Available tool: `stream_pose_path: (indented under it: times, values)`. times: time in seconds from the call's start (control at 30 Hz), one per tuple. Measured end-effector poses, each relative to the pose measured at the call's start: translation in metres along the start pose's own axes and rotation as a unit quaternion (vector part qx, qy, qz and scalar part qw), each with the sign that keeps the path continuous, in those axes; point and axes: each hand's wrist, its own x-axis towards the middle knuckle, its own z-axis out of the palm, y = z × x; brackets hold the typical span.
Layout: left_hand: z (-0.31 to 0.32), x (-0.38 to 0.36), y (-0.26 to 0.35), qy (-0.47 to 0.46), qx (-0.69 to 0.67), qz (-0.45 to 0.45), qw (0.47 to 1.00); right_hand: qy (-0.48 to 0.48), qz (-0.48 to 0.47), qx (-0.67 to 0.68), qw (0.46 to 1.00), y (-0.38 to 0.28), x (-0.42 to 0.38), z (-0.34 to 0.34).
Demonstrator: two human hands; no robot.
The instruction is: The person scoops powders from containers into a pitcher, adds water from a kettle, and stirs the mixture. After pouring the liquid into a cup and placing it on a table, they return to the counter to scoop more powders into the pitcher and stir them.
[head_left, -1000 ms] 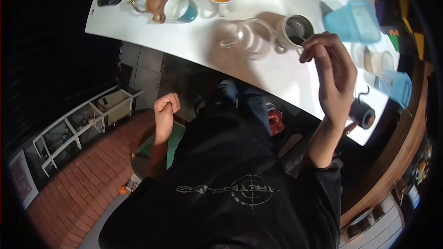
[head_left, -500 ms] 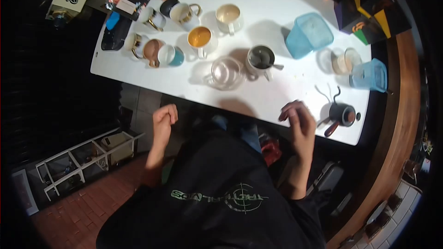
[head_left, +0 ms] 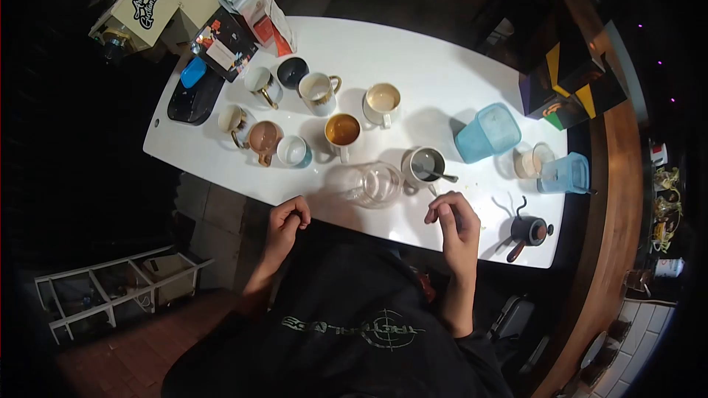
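White glossy surface (head_left: pixel 413 66), rounded corners, seen from above. Right hand (head_left: pixel 453 225) hovers over the near edge, fingers curled loosely inward, empty; nothing in its grip. Nearest to it: white ceramic mug (head_left: pixel 424 166) near the near edge, dark liquid inside, metal spoon (head_left: pixel 440 175) resting in it with handle poking out over the rim toward the right edge. Just beside the mug, on its left, clear glass jug (head_left: pixel 376 184), round, looks empty. Left hand (head_left: pixel 287 222) at the near edge, off the surface, curled into a loose fist, empty. Small black kettle (head_left: pixel 529 231) with thin gooseneck spout and brownish handle stands by the near right corner. Translucent blue plastic tub (head_left: pixel 487 133), squarish, lies tilted toward the right side; a second blue tub (head_left: pixel 564 175) at the right edge, with a clear round cup (head_left: pixel 529 163) of pale contents between them. Cluster of cups mid-surface: orange-filled cup (head_left: pixel 343 131), pale milky cup (head_left: pixel 382 99), gold-handled cup (head_left: pixel 318 91), teal cup (head_left: pixel 295 151), brown cup (head_left: pixel 264 138). Black flat tray (head_left: pixel 190 103) at the left edge. Black yellow-marked box (head_left: pixel 571 85) at the far right corner.
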Motion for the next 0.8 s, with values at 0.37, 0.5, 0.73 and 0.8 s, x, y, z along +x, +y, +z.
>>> stream_pose_path:
  times: [0.37, 0.5, 0.73, 0.8]
  values:
    - [-0.008, 0.056, -0.006, -0.047, -0.018, -0.021, 0.999, 0.187, -0.083, -0.078, 0.976, -0.013, 0.014, -0.007]
    - [0.005, 0.067, -0.012, -0.056, 0.014, -0.020, 0.998, 0.217, -0.079, -0.081, 0.970, -0.008, 0.007, -0.037]
    - [0.048, 0.064, -0.018, 0.004, 0.142, 0.068, 0.987, 0.084, 0.063, -0.202, 0.974, 0.025, 0.022, -0.066]
    - [0.057, 0.062, -0.020, -0.026, 0.239, 0.080, 0.967, 0.051, 0.073, -0.207, 0.974, 0.033, 0.028, -0.064]
